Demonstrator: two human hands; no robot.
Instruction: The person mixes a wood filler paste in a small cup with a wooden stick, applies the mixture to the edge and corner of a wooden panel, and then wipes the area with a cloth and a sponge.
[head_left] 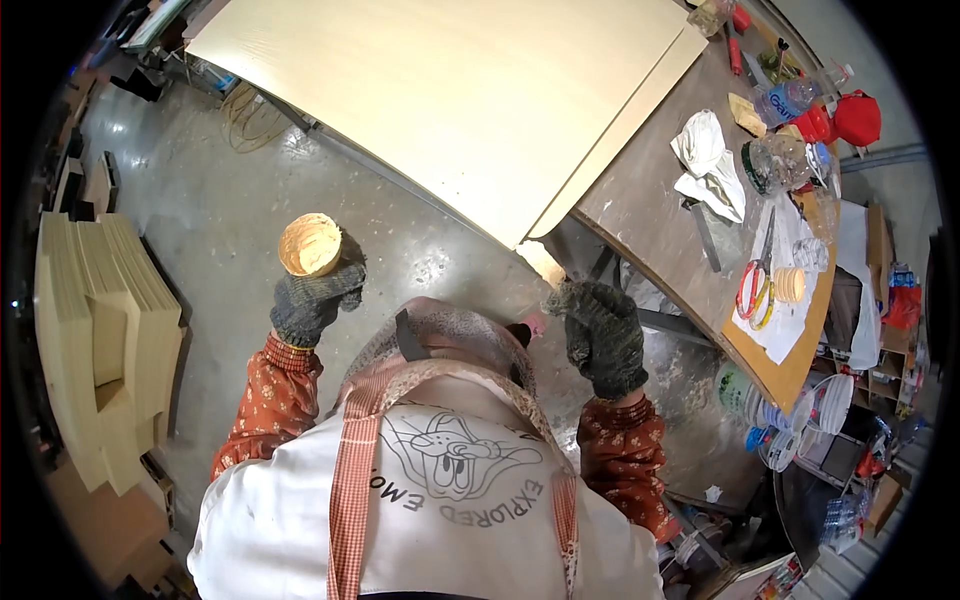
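One small cup (284, 258) of tan paste (312, 243) is held above the concrete floor (210, 170), the gloved left hand (313, 302) curling its fingers around it. The gloved right hand (602, 335) pinches a paste-coated spreader (541, 264) in its fingers at the near corner of a pale board (450, 110); whether they touch, I cannot tell. Red-and-yellow-handled scissors (764, 266) lie on white paper (778, 335) to the right.

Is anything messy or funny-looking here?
A little. A white cloth lies crumpled on the brown table instead of folded, and pale specks dot the floor. Paste is smeared inside the cup in the left hand. I can't see anything broken.
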